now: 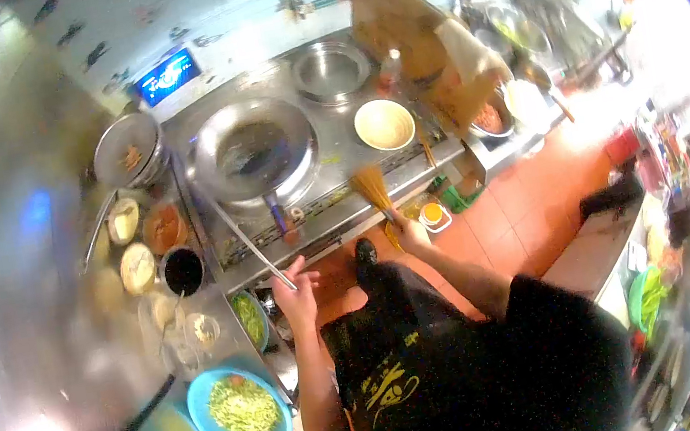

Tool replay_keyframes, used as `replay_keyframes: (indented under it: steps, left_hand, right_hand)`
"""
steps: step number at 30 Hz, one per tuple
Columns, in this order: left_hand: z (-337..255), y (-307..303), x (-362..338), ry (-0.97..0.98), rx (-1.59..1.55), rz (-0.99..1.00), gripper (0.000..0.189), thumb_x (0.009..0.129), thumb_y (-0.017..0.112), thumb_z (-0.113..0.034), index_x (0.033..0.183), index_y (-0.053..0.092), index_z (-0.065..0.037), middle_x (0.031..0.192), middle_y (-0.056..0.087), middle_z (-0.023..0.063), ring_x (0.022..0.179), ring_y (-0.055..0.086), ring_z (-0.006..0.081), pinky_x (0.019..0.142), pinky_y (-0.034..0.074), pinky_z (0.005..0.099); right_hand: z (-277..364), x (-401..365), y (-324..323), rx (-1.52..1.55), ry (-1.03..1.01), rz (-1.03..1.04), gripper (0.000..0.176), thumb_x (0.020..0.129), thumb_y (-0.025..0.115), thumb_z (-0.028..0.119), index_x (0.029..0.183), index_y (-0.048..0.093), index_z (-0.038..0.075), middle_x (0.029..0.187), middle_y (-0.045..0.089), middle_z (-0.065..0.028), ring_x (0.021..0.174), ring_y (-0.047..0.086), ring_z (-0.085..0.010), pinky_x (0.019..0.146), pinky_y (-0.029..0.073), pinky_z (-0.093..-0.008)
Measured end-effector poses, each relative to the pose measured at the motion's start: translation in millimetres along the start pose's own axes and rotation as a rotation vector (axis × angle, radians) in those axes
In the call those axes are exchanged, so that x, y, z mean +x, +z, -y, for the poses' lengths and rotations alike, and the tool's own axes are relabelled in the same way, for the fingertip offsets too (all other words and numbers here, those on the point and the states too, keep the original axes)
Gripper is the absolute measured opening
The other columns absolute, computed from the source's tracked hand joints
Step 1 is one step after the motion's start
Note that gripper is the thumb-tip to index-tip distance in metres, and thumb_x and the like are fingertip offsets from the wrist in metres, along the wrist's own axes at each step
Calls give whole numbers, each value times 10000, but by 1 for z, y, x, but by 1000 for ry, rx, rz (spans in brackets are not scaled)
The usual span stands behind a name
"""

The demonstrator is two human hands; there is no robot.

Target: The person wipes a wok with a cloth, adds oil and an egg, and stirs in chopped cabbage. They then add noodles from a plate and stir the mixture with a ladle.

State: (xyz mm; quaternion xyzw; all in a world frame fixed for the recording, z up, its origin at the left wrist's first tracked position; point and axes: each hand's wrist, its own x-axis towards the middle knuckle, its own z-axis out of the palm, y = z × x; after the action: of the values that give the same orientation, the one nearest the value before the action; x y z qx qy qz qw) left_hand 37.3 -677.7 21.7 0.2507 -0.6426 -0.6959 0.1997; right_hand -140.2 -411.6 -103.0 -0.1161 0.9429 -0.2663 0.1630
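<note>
- Gripping a brush (370,187) by its handle, the right hand (406,231) is closed; the bristles reach over the front edge of the worktop (335,150).
- The left hand (296,294) holds a metal rod (247,241), some fingers spread; the rod slants up to the wok's near-left rim.
- The wok (251,154) lies beyond the left hand, left of the brush.
- Just beyond the bristles sits a pale bowl (385,125).
- Behind the wok, a round pan (331,73).
- Left of the left hand, a cup of dark liquid (183,271); nearer the body, a blue basin (239,412) of green shreds (242,406).
</note>
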Motion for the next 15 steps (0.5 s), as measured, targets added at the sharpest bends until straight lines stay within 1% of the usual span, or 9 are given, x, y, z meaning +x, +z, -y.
replay_keyframes:
  steps: [1, 3, 5, 8, 9, 10, 11, 14, 15]
  left_hand:
    - [-1, -9, -23, -15, -33, 12, 153, 875, 467, 56, 956, 356, -12, 1170, 583, 285, 715, 680, 212, 574, 539, 259]
    - [18, -31, -79, 27, -78, 28, 135, 896, 468, -5, 1026, 440, 15, 1060, 644, 245, 709, 678, 204, 584, 531, 278]
    - [3, -54, -139, -64, 68, 193, 171, 892, 494, -63, 1021, 553, 30, 908, 693, 174, 697, 674, 180, 596, 521, 280]
    - [-1, -56, -207, 29, 134, 38, 224, 820, 507, -15, 1019, 600, 26, 802, 696, 121, 698, 678, 197, 634, 520, 302]
    - [0, -58, -221, -125, 90, 41, 272, 810, 490, 22, 1059, 598, 6, 848, 696, 122, 708, 681, 218, 651, 524, 327]
    - [-11, -66, -242, -183, 151, 45, 286, 818, 485, 29, 1081, 594, -5, 888, 695, 125, 713, 682, 219, 651, 525, 327]
    - [-21, -69, -249, -221, 216, 62, 302, 827, 479, 35, 1103, 591, -15, 929, 694, 127, 718, 683, 219, 651, 526, 327]
    - [-10, -74, -282, -227, 358, 49, 311, 850, 486, 15, 1143, 582, -26, 978, 690, 123, 770, 683, 208, 641, 523, 319]
    - [-12, -77, -295, -312, 383, 77, 323, 850, 490, 19, 1156, 580, -30, 981, 689, 122, 790, 682, 203, 645, 523, 321]
  right_hand:
    - [3, -31, -1, 37, -162, -205, 604, 846, 587, 148, 1415, 393, 210, 1086, 601, -212, 937, 607, -411, 715, 506, -472]
    - [35, -84, -16, 96, -339, -327, 554, 865, 556, 87, 1401, 430, 141, 865, 583, -197, 726, 597, -361, 657, 488, -423]
    - [44, -129, -6, 83, -433, -255, 547, 869, 567, 73, 1397, 434, 125, 841, 573, -185, 685, 587, -334, 619, 486, -408]
    - [64, -167, 34, 137, -469, 126, 512, 871, 595, 94, 1367, 476, 137, 876, 621, -186, 758, 648, -297, 629, 515, -345]
    - [62, -171, 55, 101, -388, 316, 491, 874, 595, 110, 1353, 495, 154, 882, 637, -185, 779, 658, -295, 653, 522, -348]
    - [72, -178, 79, 2, -383, 429, 471, 862, 604, 265, 1324, 511, 282, 929, 672, -137, 783, 652, -340, 690, 534, -440]
    - [74, -173, 117, -177, -400, 509, 449, 876, 574, 337, 1320, 512, 310, 880, 674, -146, 767, 651, -343, 667, 532, -426]
    - [103, -180, 212, -164, -655, 721, 378, 915, 466, 476, 1227, 584, 296, 812, 679, -114, 691, 641, -345, 605, 515, -445]
    - [70, -181, 295, -381, -876, 699, 389, 925, 452, 453, 1243, 582, 271, 830, 677, -86, 729, 649, -308, 607, 517, -428]
